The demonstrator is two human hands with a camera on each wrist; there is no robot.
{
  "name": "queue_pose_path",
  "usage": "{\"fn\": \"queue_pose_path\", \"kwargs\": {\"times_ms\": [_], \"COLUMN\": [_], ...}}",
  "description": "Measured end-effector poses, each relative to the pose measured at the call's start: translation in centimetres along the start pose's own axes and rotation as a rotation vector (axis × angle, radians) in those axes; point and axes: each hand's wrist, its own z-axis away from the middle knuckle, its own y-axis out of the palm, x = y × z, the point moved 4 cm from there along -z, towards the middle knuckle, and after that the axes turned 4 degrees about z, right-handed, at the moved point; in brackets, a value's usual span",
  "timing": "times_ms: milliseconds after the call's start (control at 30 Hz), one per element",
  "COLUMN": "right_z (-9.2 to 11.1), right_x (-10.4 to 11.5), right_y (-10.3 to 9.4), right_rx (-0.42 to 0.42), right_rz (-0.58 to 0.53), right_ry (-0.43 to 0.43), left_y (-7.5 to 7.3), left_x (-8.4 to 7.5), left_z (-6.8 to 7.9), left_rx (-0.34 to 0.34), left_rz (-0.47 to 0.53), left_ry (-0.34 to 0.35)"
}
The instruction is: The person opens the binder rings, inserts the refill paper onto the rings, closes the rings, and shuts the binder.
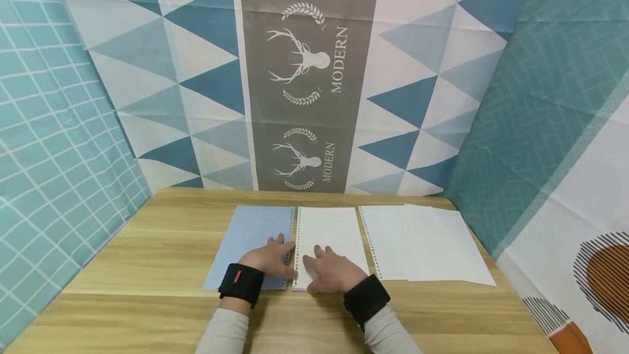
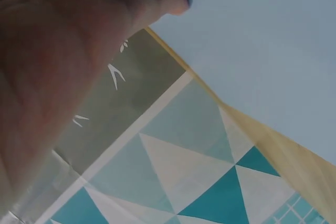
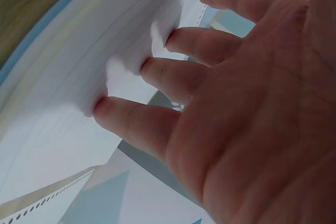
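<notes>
My left hand (image 1: 267, 259) lies over a pale blue cover sheet (image 1: 245, 225) with a row of punched holes down its right edge. Its fingers spread toward the narrow gap beside the middle stack; whether the thumb touches that stack I cannot tell. In the left wrist view, a fingertip meets the blue sheet (image 2: 262, 40). On the white, lined, hole-punched paper stack (image 1: 326, 225) rests my right hand (image 1: 336, 272), fingers apart. The right wrist view has its fingertips (image 3: 102, 107) pressing on the lined paper (image 3: 47, 124), with a blue layer at the edge.
Right of the stack lie loose white hole-punched sheets (image 1: 385, 239), overlapping with more white paper (image 1: 447, 245). Everything lies on a wooden table (image 1: 162, 255). Patterned cloth (image 1: 304, 113) hangs behind the table, with further cloth along both sides.
</notes>
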Motion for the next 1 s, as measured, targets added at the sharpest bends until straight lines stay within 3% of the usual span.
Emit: {"fn": "queue_pose_path", "kwargs": {"times_ms": [1000], "right_z": [-0.13], "right_x": [-0.07], "right_y": [-0.05], "right_rx": [0.006], "right_rz": [0.008], "right_ry": [-0.001], "left_y": [0.0], "left_x": [-0.31], "left_z": [-0.15], "left_rx": [-0.012], "left_rz": [0.005], "left_ry": [-0.016]}}
